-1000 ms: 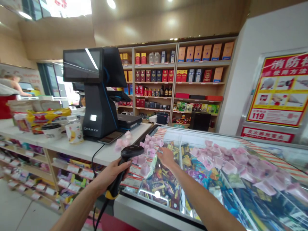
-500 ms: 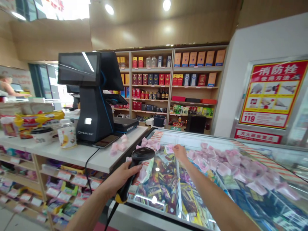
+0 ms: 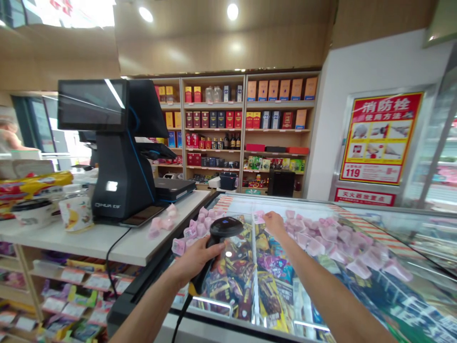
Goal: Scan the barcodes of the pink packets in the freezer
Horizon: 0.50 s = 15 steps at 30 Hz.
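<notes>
My left hand [image 3: 200, 257] is wrapped round the handle of a black and yellow barcode scanner [image 3: 226, 227], held above the freezer's glass top with its head toward my right hand. A cable hangs from the scanner's handle. My right hand [image 3: 274, 225] pinches a small pink packet [image 3: 258, 217] with a printed barcode label, just beyond the scanner. Many similar pink packets [image 3: 332, 232] lie scattered on the glass to the right. A smaller group of pink packets [image 3: 193, 228] lies left of the scanner.
Below the glass, the chest freezer [image 3: 246, 320] holds wrapped ice creams. On the left, a white counter [image 3: 134, 245] carries a black checkout terminal [image 3: 119, 176], a few pink packets [image 3: 164, 221] and cups. Shelves [image 3: 214, 128] of boxes stand behind. A person [image 3: 10, 136] is at far left.
My view has swung to the right. The scanner in my left hand has moved right, nearer the packet in my right hand. My right hand has also shifted slightly right.
</notes>
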Each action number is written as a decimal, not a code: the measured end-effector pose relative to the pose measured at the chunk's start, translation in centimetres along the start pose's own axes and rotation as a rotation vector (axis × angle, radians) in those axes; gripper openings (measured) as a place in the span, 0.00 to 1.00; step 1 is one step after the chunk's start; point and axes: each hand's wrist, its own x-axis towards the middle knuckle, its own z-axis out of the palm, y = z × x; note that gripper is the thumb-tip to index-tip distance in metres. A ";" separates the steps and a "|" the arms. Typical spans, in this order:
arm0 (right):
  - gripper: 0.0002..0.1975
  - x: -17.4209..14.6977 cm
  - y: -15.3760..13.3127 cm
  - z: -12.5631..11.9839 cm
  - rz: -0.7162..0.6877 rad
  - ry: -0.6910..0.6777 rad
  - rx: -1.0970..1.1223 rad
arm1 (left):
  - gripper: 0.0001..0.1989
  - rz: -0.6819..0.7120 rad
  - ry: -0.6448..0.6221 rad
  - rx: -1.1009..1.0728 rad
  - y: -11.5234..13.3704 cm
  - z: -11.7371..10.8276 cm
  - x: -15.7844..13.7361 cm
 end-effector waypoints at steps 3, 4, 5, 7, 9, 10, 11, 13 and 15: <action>0.13 0.1 0.4 -0.9 0.044 0.005 -0.049 | 0.15 -0.003 0.004 0.017 0.0 0.1 0.4; 0.13 0.1 0.4 -1.2 0.058 0.009 -0.081 | 0.15 -0.012 0.017 0.022 -0.1 0.0 0.5; 0.13 0.1 0.5 -1.6 0.063 0.018 -0.122 | 0.15 -0.020 0.035 0.027 -0.3 -0.1 0.6; 0.12 0.0 0.9 -2.1 0.047 0.051 -0.223 | 0.15 -0.031 0.075 0.041 -0.6 -0.5 0.7; 0.12 -0.2 1.5 -2.5 0.015 0.086 -0.327 | 0.15 -0.045 0.116 0.045 -0.9 -1.0 0.6; 0.12 -0.2 1.8 -2.6 0.009 0.104 -0.367 | 0.15 -0.052 0.134 0.040 -1.0 -1.3 0.5; 0.12 -0.2 2.2 -2.7 0.010 0.120 -0.395 | 0.15 -0.062 0.153 0.032 -1.1 -1.7 0.3; 0.12 -0.2 2.9 -2.8 0.016 0.151 -0.415 | 0.15 -0.078 0.183 0.020 -1.3 -2.7 -0.3; 0.12 -0.3 3.0 -2.7 0.017 0.180 -0.409 | 0.15 -0.098 0.213 0.027 -1.7 -3.8 -1.0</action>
